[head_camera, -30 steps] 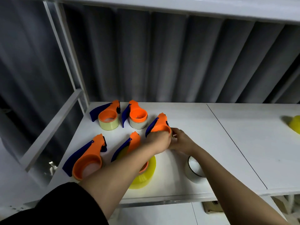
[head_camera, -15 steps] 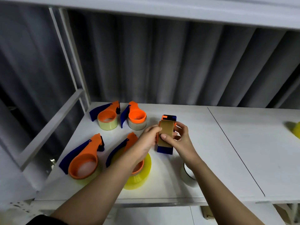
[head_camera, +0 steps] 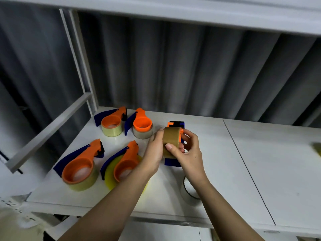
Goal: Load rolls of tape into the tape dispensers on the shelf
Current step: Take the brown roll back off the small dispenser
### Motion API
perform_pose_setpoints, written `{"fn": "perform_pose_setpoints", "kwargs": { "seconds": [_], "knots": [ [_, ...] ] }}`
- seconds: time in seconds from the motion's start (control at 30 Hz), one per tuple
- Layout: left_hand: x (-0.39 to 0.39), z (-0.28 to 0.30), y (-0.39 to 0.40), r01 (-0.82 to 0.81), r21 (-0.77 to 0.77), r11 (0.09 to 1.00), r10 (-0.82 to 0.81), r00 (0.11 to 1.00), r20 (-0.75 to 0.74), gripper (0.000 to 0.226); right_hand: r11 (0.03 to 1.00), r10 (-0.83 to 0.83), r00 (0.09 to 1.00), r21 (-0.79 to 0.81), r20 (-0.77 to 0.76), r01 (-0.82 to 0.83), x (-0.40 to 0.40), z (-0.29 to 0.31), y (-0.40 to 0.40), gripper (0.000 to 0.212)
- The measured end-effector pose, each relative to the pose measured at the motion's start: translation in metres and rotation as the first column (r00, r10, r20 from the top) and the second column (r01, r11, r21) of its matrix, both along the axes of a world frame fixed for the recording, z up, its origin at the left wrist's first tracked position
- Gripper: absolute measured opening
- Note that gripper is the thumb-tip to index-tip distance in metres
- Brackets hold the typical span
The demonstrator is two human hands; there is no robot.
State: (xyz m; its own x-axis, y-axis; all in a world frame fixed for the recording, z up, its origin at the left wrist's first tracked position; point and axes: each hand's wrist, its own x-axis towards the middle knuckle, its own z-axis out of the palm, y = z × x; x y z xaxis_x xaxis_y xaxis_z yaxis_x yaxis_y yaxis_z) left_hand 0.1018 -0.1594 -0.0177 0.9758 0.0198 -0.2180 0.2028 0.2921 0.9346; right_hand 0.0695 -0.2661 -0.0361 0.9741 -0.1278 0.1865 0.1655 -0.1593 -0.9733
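Head view shows both hands up over the white shelf, working on one tape dispenser with a brown roll of tape on it. The right hand is curled round the roll and dispenser, with its thumb pressed on the front of the brown tape. The left hand holds the other side, but I cannot see how its fingers grip.

I think the roll is being pushed onto the orange middle part. To do it well, keep the roll straight, push until it sits all the way on, and hold the dispenser steady.

Four other dispensers lie on the shelf to the left with rolls in them. A clear roll stands near the front edge, under the right wrist.
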Motion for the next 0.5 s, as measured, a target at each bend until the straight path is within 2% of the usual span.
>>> {"fn": "perform_pose_setpoints", "kwargs": {
  "seconds": [0.07,0.17,0.33,0.5],
  "knots": [
    [0.0,0.002,0.001,-0.001,-0.027,1.0,0.001,1.0,-0.009,0.05,1.0,-0.01,1.0,-0.019,0.011,0.01,0.001,0.001,0.001,0.08],
    [0.002,0.007,0.002,-0.039,-0.058,0.998,0.041,0.999,0.019,0.024,1.0,-0.029,1.0,0.013,0.011,0.029,0.002,0.002,0.006,0.072],
    [0.002,0.014,0.002,-0.087,-0.108,0.99,0.095,0.993,0.066,0.016,0.989,-0.074,0.996,0.13,0.048,0.068,0.007,0.003,0.019,0.057],
    [0.004,0.021,0.007,-0.116,-0.09,0.989,0.121,0.991,0.056,0.013,0.986,-0.134,0.99,0.11,0.049,0.128,0.01,0.0,0.027,0.079]
  ]
}}
